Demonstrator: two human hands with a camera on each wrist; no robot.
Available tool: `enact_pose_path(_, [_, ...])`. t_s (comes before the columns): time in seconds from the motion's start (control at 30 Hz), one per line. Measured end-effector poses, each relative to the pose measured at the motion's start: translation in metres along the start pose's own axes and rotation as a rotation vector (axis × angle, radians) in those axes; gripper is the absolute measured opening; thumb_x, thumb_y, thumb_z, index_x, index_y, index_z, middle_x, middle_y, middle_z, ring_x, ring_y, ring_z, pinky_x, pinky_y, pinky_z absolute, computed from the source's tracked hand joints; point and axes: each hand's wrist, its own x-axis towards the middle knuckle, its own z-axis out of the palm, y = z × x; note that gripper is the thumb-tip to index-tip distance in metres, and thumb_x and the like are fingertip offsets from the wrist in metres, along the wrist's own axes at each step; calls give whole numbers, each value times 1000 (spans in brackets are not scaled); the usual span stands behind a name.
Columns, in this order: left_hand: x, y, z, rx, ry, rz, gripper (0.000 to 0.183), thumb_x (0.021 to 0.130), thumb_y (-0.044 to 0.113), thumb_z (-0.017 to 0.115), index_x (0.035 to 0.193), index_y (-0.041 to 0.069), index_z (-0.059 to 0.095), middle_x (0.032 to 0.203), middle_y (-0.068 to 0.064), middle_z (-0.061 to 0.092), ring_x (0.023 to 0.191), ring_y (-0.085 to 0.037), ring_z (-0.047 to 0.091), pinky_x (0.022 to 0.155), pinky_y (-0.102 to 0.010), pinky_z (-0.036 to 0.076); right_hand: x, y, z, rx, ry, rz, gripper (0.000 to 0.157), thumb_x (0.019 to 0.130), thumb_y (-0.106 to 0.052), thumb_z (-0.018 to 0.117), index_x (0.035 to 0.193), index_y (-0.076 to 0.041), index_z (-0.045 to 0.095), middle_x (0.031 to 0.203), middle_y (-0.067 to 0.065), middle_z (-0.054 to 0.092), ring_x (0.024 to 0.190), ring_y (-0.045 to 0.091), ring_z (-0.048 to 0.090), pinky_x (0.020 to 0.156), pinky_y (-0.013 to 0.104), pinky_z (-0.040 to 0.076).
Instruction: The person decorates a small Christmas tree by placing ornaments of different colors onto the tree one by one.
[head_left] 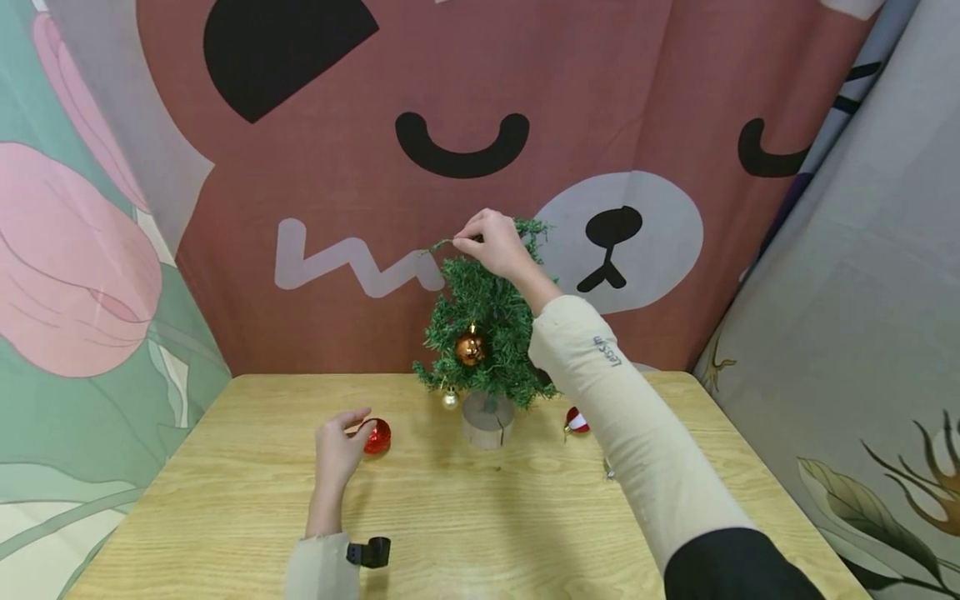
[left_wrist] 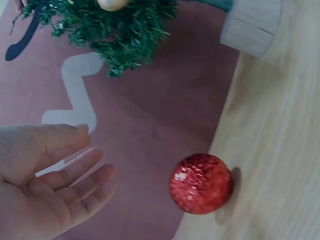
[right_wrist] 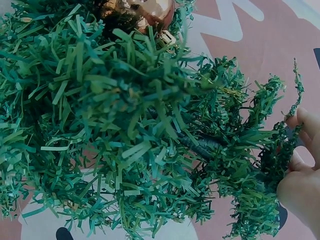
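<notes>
A small artificial Christmas tree [head_left: 487, 304] stands on a wooden stump base [head_left: 487, 423]. Near its top my right hand [head_left: 491, 242] pinches a thin green branch tip [right_wrist: 298, 85] between thumb and fingers. My left hand [head_left: 341, 446] hovers over the table beside a glittery red ball [head_left: 377, 437]. In the left wrist view a gap separates the loosely extended fingers [left_wrist: 85, 192] from that ball [left_wrist: 201, 184]. A shiny copper ball [head_left: 470, 348] hangs at the tree's front, and a small pale gold ball [head_left: 450, 399] hangs at its lower left.
On the wooden table [head_left: 247, 483], a red and white ornament [head_left: 576, 420] lies right of the base. Partly behind the right sleeve [head_left: 637, 425] is a small silvery ornament [head_left: 609, 472]. A printed curtain [head_left: 337, 192] hangs directly behind the table, with another [head_left: 847, 333] along the right.
</notes>
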Motion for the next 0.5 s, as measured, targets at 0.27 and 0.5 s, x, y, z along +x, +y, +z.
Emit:
enact_pose_path(0.27, [2,-16,8,91,-14,-39,30,79,3,66,105,-10,61,104,-28,58,100,-39,54,75,-44,47,-1,1,-1,-3,11,-15,21,88,-17,58,100,-3,69,102,9,55,94,20,49,79,32,42])
enact_pose_path(0.5, [3,-25,13,84,-44,-84,33,78,2,65,107,-13,58,108,-29,56,106,-41,48,88,-48,39,-2,1,-3,1,14,-19,21,88,-17,58,100,-2,68,102,9,55,94,20,49,79,32,42])
